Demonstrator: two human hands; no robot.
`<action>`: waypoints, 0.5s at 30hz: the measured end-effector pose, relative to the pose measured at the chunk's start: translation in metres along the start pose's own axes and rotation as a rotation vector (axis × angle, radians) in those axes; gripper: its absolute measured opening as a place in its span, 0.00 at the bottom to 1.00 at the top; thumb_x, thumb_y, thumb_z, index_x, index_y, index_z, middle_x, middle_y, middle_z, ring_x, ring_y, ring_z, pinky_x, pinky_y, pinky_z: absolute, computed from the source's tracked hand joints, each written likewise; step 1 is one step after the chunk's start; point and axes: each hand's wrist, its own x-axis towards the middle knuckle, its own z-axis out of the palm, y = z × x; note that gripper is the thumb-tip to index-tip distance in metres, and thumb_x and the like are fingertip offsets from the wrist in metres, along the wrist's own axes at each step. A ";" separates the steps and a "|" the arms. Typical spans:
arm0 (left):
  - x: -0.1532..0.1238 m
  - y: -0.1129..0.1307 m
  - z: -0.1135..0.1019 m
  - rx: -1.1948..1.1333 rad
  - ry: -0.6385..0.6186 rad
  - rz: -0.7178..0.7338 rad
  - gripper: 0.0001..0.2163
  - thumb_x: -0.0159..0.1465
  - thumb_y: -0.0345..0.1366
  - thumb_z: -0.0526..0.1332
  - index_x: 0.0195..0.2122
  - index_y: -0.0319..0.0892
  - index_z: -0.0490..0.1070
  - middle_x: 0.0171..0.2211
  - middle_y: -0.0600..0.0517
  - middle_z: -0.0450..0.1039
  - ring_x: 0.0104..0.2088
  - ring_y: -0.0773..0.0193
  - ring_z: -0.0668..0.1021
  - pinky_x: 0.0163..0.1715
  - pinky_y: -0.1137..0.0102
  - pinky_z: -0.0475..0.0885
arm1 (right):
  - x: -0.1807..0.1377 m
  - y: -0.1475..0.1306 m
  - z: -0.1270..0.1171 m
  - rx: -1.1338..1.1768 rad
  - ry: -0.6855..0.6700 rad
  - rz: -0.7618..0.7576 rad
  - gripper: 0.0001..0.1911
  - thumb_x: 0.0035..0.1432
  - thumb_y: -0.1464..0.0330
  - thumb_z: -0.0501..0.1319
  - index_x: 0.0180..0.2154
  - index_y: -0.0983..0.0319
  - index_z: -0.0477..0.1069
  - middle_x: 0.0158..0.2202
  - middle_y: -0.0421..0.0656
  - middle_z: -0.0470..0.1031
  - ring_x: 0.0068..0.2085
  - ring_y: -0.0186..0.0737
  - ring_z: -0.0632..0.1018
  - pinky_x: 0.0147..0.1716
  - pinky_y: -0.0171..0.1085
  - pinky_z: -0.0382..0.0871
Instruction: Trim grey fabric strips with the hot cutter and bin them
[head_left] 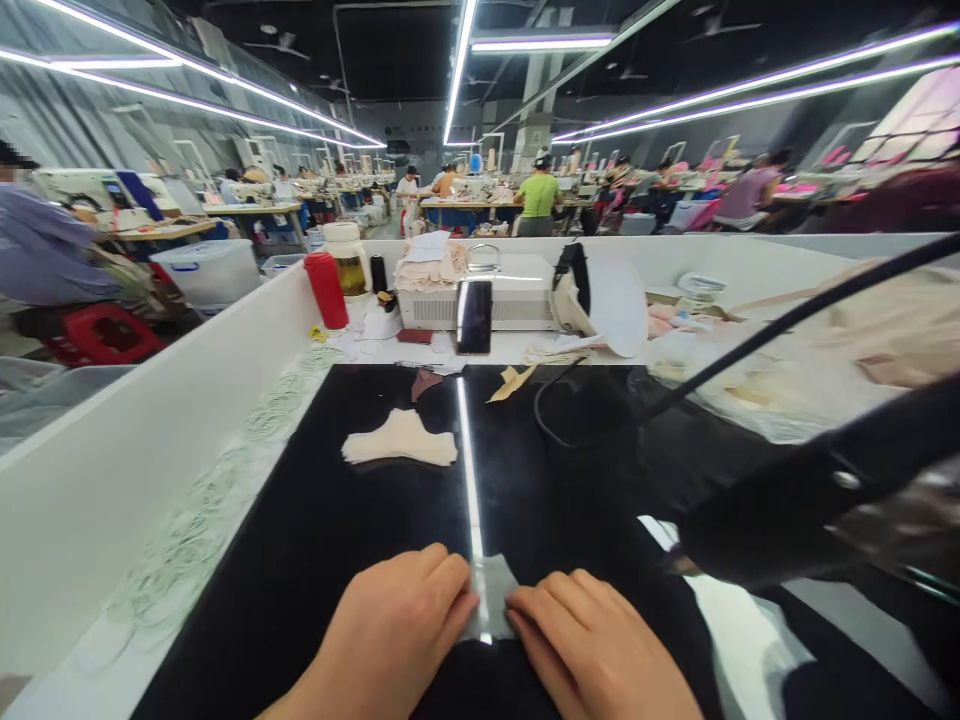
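Observation:
Between my two hands, near the front of the glossy black work surface (375, 560), is a small translucent whitish sheet (499, 590). My left hand (401, 620) pinches its left edge with curled fingers. At its right edge my right hand (589, 635) does the same, thumb and fingertips together. Light from a ceiling tube reflects across the sheet. Farther back on the left lies a stack of cream fabric pieces (401, 440), cut in a curved shape with a raised middle.
A dark machine arm (795, 500) with a black cable (750, 355) reaches in from the right. White pieces (742, 630) lie beneath it. Along the back stand a phone (474, 318), a red bottle (326, 290) and a jar (346, 260). Pale green cords (180, 540) line the left.

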 end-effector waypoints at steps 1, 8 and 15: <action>0.000 -0.001 -0.001 0.041 0.024 0.040 0.15 0.75 0.32 0.49 0.32 0.45 0.69 0.25 0.57 0.69 0.23 0.65 0.74 0.23 0.69 0.65 | 0.001 -0.003 0.003 0.022 0.097 0.058 0.18 0.76 0.69 0.46 0.37 0.57 0.72 0.27 0.39 0.71 0.29 0.42 0.72 0.32 0.43 0.59; -0.006 -0.018 0.003 0.199 0.179 0.391 0.14 0.75 0.33 0.49 0.50 0.47 0.75 0.48 0.59 0.81 0.47 0.64 0.81 0.52 0.68 0.70 | 0.011 -0.012 0.001 -0.088 0.117 0.057 0.20 0.76 0.67 0.47 0.32 0.57 0.70 0.25 0.37 0.70 0.26 0.40 0.69 0.28 0.41 0.56; 0.006 -0.013 0.011 0.225 0.283 0.488 0.17 0.77 0.35 0.48 0.45 0.44 0.78 0.45 0.57 0.83 0.44 0.69 0.83 0.48 0.74 0.73 | 0.015 -0.013 0.001 -0.139 0.170 0.033 0.21 0.74 0.69 0.47 0.27 0.58 0.66 0.23 0.37 0.68 0.24 0.38 0.68 0.27 0.40 0.55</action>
